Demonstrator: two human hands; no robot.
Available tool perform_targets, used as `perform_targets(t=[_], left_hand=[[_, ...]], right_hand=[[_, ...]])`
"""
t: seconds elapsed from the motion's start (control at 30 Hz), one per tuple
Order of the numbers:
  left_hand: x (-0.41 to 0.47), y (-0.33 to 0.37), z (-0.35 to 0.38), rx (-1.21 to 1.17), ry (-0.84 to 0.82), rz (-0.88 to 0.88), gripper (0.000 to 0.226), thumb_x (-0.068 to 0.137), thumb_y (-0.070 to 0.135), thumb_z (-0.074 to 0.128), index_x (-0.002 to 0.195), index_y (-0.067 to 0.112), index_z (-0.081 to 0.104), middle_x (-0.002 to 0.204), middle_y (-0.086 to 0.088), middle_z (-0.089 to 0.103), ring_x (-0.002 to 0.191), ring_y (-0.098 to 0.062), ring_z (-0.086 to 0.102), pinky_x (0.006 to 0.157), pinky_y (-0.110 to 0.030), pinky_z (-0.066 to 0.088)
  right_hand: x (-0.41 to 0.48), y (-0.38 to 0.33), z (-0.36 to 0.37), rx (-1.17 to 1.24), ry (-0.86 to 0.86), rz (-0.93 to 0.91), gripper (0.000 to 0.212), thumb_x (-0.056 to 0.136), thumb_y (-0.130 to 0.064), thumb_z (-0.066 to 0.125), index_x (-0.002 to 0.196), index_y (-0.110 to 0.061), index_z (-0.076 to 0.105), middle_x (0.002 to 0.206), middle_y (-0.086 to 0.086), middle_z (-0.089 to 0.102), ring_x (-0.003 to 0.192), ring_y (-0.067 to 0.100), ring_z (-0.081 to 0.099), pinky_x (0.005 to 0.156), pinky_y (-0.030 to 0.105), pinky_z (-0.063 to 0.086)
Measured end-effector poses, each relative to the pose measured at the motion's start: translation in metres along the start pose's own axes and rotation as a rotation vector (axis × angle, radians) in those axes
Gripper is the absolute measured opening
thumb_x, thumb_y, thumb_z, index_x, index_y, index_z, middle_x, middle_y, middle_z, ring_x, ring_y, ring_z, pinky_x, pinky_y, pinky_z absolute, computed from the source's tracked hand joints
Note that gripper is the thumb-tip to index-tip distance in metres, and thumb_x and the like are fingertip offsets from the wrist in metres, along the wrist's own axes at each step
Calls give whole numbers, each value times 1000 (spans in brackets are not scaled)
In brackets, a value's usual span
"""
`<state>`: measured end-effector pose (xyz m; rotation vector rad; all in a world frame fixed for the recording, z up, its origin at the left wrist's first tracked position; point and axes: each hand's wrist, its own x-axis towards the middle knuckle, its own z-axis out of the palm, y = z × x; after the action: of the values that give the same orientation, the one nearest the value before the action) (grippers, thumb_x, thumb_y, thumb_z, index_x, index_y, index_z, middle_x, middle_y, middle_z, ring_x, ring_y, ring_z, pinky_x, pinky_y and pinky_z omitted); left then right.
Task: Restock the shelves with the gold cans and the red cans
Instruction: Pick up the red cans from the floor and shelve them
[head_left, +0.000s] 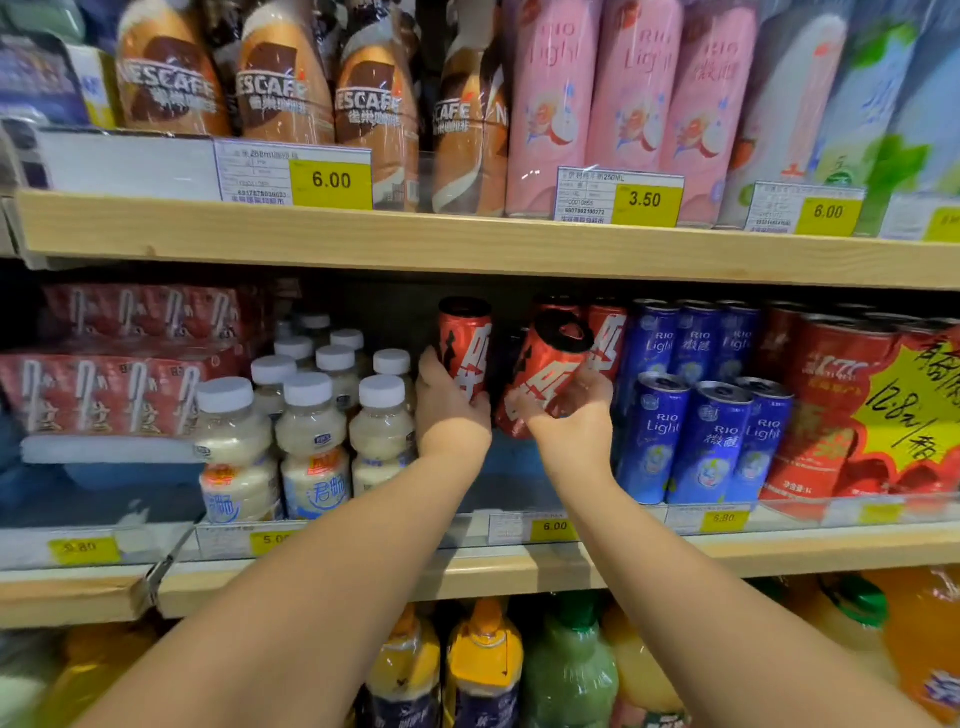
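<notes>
Middle shelf (519, 577), gap between white-capped bottles (311, 415) left and blue cans (711, 436) right: left hand (452, 415) grips upright red can (465, 343), right hand (571, 421) cradles tilted red can (545, 374), fingers curled round it, top leaning right

- Our left hand (452, 410) held an upright can (465, 343) just right of the capped bottles (311, 415).
- Our right hand (571, 415) held a tilted can (540, 374) beside it, left of the Rio cans (706, 441).
- Further cans (605, 338) stood behind.
</notes>
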<state>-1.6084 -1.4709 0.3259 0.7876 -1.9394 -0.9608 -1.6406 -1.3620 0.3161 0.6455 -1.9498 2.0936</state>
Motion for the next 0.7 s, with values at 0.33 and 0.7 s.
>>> perform_targets(t=[0.33, 0.7], left_hand=[[-26, -12, 21, 1, 87, -75, 79, 91, 12, 50, 149, 14, -4, 159, -8, 5, 143, -24, 10, 105, -25, 4], [-11, -7, 12, 64, -87, -94, 86, 89, 18, 52, 148, 15, -10, 157, -13, 12, 139, -33, 24, 109, -45, 25]], right_hand=[[24, 1, 29, -227, -9, -26, 60, 77, -20, 76, 128, -9, 48, 126, 6, 55, 112, 14, 53, 94, 17, 40], [29, 7, 46, -277, 88, 30, 63, 79, -31, 74, 132, -13, 46, 132, 8, 52, 124, 24, 48, 100, 39, 41]])
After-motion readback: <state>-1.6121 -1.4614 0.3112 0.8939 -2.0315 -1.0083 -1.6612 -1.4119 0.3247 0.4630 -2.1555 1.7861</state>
